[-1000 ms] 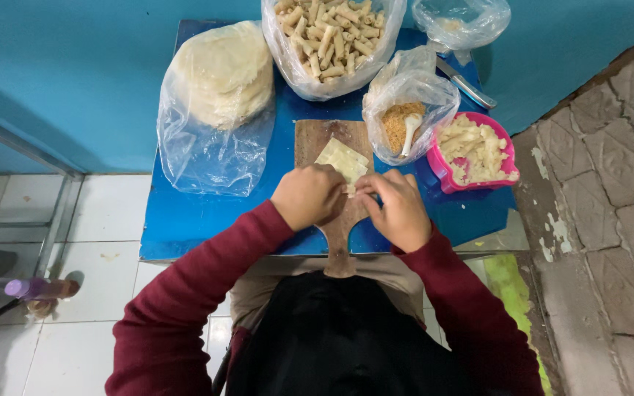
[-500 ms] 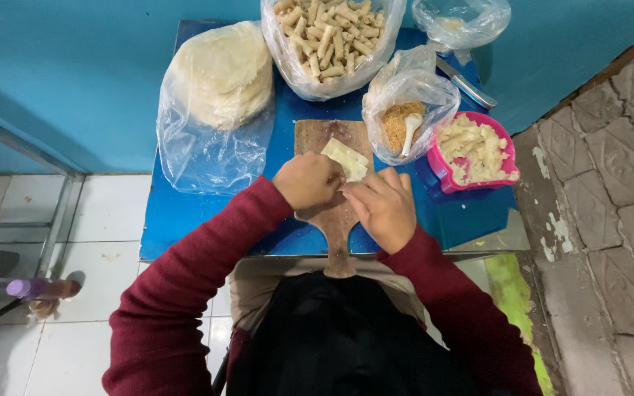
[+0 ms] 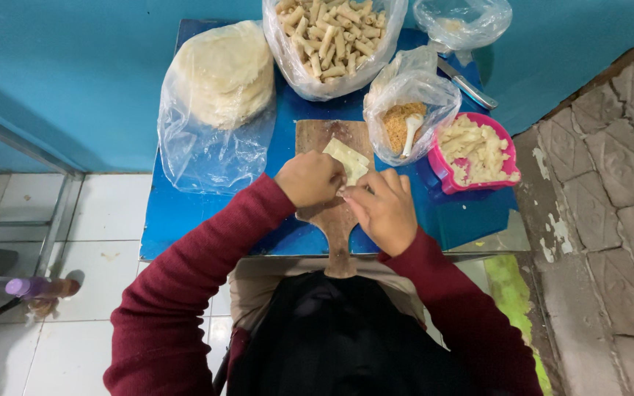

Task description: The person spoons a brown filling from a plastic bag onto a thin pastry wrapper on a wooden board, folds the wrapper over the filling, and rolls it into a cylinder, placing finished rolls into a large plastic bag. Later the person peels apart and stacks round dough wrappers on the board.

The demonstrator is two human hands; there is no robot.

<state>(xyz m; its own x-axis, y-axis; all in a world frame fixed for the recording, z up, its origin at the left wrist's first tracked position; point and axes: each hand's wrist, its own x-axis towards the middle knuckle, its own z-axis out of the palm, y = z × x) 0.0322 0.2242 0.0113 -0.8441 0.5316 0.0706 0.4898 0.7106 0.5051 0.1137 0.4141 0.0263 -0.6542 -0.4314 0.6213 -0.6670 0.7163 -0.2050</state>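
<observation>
A pale square wrapper (image 3: 347, 158) lies on a wooden cutting board (image 3: 322, 135) on a small blue table (image 3: 185, 213). My left hand (image 3: 308, 179) rests on the board with its fingers curled onto the near edge of the wrapper. From the right, my right hand (image 3: 384, 207) pinches the same near edge with its fingertips. Both hands meet at the wrapper's near corner. What lies inside the fold is hidden by my fingers.
A plastic bag of stacked round wrappers (image 3: 221, 73) sits at the back left. A bag of finished rolls (image 3: 328, 33) stands behind the board. A bag of brown crumbs with a white spoon (image 3: 405, 125), a pink bowl of pale filling (image 3: 475, 150), and a knife (image 3: 467, 84) lie to the right.
Both hands have shifted slightly along the wrapper's near edge, and the wrapper looks more folded over than a second ago.
</observation>
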